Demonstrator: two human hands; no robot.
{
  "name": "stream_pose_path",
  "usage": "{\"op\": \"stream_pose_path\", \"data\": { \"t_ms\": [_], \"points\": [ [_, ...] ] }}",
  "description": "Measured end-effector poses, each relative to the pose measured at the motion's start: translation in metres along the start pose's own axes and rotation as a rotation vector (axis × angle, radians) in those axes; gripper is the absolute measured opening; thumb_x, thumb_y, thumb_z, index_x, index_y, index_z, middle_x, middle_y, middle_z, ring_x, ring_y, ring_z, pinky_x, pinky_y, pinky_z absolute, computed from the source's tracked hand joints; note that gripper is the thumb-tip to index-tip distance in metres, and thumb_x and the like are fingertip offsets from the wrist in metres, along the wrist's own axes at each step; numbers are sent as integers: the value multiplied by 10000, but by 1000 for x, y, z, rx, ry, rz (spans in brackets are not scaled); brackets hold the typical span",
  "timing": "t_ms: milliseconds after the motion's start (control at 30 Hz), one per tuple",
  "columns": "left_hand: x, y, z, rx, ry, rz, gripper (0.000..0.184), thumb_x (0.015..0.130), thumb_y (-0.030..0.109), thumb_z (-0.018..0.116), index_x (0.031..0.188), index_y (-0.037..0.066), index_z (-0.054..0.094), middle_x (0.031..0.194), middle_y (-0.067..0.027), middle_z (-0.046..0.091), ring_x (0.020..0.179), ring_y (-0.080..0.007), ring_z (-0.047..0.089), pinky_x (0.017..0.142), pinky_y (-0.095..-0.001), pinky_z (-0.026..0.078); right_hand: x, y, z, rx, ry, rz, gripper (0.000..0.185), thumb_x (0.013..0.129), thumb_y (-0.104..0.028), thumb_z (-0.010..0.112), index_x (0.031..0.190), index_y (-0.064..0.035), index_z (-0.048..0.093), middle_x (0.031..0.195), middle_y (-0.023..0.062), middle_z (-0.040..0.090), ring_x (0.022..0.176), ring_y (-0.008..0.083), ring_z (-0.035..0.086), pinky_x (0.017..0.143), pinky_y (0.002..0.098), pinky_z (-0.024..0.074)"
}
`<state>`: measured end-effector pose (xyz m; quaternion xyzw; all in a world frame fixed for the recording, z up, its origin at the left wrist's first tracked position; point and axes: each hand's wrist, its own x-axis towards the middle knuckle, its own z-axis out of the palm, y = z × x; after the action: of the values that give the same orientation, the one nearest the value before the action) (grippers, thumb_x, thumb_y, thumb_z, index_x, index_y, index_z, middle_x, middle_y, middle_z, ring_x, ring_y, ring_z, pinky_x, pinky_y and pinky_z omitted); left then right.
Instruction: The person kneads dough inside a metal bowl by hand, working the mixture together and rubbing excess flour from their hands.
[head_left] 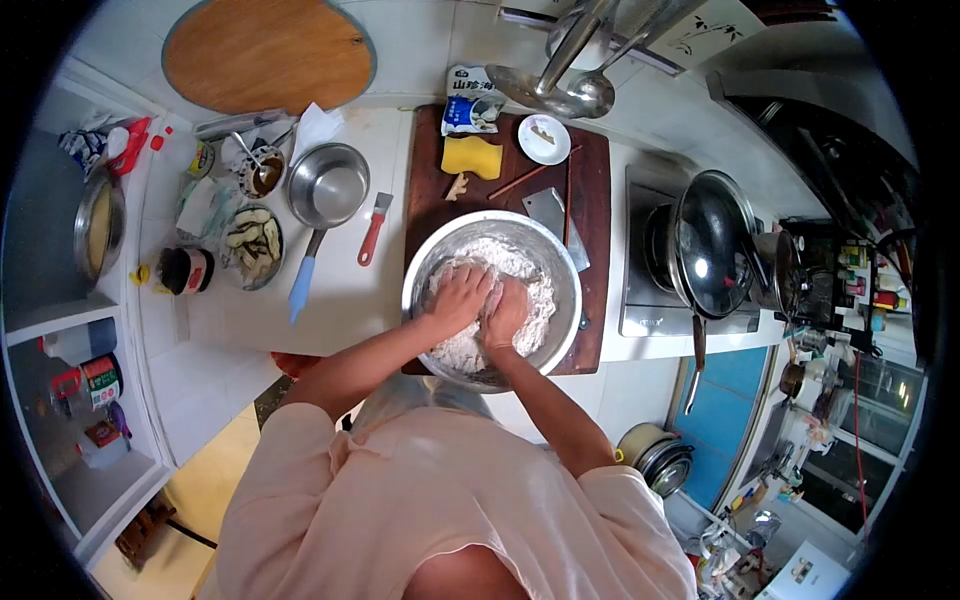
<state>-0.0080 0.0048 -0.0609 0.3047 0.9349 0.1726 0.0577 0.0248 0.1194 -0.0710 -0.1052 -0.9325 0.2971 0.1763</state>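
Pale pink fabric of a loose, short-sleeved shirt (460,500) fills the lower center of the frame as a person bends over a white, clumpy, floury mixture (541,303) at the frame's center. The left hand (461,298) and right hand (507,315) press into it side by side, drawn together; with the fingertips buried, whether either is closed on any of it cannot be told. Around the mixture rises a wide, round silver metal bowl (569,300), its deep wall likely keeping loose flour from spilling. It sits at the near edge of a dark brown wooden board (592,200), presumably so both arms can reach straight down. Above it in the frame, apparently set back to leave the bowl room, lie a broad silver cleaver blade (545,210), a yellow pad (471,158) and a blue-and-white plastic packet (470,116). Left of center, on a white table (350,305), a silver saucepan (330,187) rests near a red-handled tool (370,245). At right, a black, long-handled pan (712,245) stands over a grey stove (638,305).
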Motion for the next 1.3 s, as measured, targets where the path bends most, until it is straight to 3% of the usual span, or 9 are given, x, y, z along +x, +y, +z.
{"op": "stream_pose_path", "data": {
  "t_ms": [300,433,600,700,900,933,1033,1167,1300],
  "points": [
    [54,-28,13,38,84,39,177,798,179,542,945,85,576,872,-53,598,882,-231,603,736,-399,457,54,32,27,-15,-67,-62,345,934,-297,410,818,-21,581,731,213,593,714,410,568,673,501,406],
    [59,-27,9,26,17,-38,164,825,168,512,948,81,577,906,-69,637,862,-251,639,737,-416,479,59,36,30,-58,-108,-55,354,946,-303,409,817,-29,593,687,226,593,663,427,569,635,508,421],
    [20,12,-41,-169,-161,-186,475,697,63,675,1152,25,545,1277,-162,479,1199,-346,440,977,-442,398,61,15,-22,170,-276,33,337,923,-308,492,830,-3,600,719,222,592,690,419,572,647,498,432],
    [-38,31,-56,-215,1,1,220,829,90,490,1014,25,589,1202,-161,531,1085,-328,514,919,-439,425,47,-6,-48,192,-289,-132,281,893,-266,528,845,-1,609,791,210,594,769,404,564,677,475,439],
    [-58,11,-44,-222,131,80,253,845,113,472,1056,18,575,1276,-173,485,1123,-337,485,963,-457,399,-17,-11,-34,-1,-170,-144,239,859,-223,510,937,-8,580,953,209,565,923,405,514,817,489,382],
    [-54,7,-33,-143,70,38,384,838,84,475,1213,12,512,1348,-172,431,1204,-352,427,1031,-495,336,-22,-13,-29,9,-108,-126,253,869,-235,492,949,-8,571,947,217,554,925,409,505,820,491,373],
    [-38,1,-13,-25,36,79,423,865,130,439,1268,6,477,1361,-156,426,1232,-331,403,1037,-546,300,-25,-7,-6,12,26,-126,304,883,-280,451,995,-22,566,967,219,557,959,415,495,842,500,355],
    [-15,-11,10,48,30,88,442,850,157,454,1265,9,483,1276,-142,476,1186,-294,427,993,-535,327,0,-2,-4,-14,-159,-112,286,829,-231,465,975,-13,579,968,192,561,942,396,502,804,500,365],
    [16,-20,6,69,-10,21,369,813,157,511,1160,31,534,1112,-102,554,1070,-261,491,886,-469,392,29,12,9,48,-153,-227,279,866,-268,438,909,-26,568,875,182,547,843,392,512,736,494,366]
  ]
}}
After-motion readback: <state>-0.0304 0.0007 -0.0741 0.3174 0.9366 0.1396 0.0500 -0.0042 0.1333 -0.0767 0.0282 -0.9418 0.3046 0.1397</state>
